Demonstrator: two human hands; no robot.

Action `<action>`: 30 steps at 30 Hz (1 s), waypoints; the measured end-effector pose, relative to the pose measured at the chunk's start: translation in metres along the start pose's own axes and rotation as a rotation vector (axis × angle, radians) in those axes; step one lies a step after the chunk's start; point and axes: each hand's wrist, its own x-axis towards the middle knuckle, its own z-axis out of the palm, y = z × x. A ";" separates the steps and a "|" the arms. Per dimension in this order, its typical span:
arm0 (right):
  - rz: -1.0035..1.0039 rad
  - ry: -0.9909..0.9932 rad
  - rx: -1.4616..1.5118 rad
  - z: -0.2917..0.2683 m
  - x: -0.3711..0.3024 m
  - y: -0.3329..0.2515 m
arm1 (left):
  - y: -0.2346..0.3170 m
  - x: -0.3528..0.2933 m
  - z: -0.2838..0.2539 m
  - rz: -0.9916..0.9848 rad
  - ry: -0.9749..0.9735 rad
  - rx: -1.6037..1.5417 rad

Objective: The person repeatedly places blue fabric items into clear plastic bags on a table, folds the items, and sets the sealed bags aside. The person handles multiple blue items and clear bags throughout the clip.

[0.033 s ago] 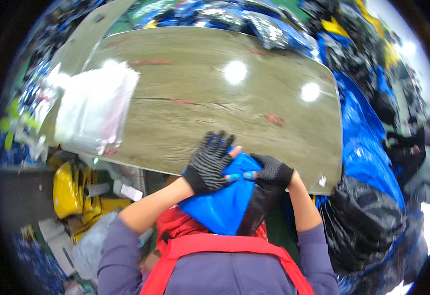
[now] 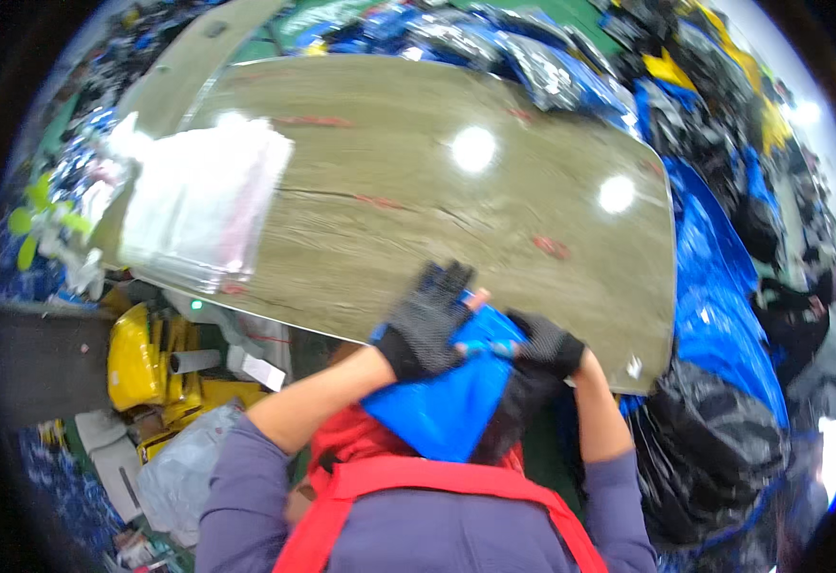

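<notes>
A blue and black piece of smooth, plastic-like material hangs over the table's near edge in front of my body. My left hand, in a dark ribbed glove with bare fingertips, lies on its upper left part with fingers stretched forward. From the other side, my right hand, gloved alike, grips the material near where blue meets black, its fingers bent. Both thumbs have light blue wraps and nearly meet on the blue part. The underside of the material is hidden.
The brown wood-look table bears a stack of clear plastic bags at left. Blue and silver packages crowd its far edge. A large black bag bulges at right. Yellow packages and a small green fan are at left.
The whole view has shifted a little, so the table sits slightly farther right. Both hands keep much the same pose on the blue and black material.
</notes>
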 end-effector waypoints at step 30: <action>-0.138 0.350 0.880 0.018 -0.072 0.087 | -0.353 -0.132 -0.127 -0.945 0.509 0.301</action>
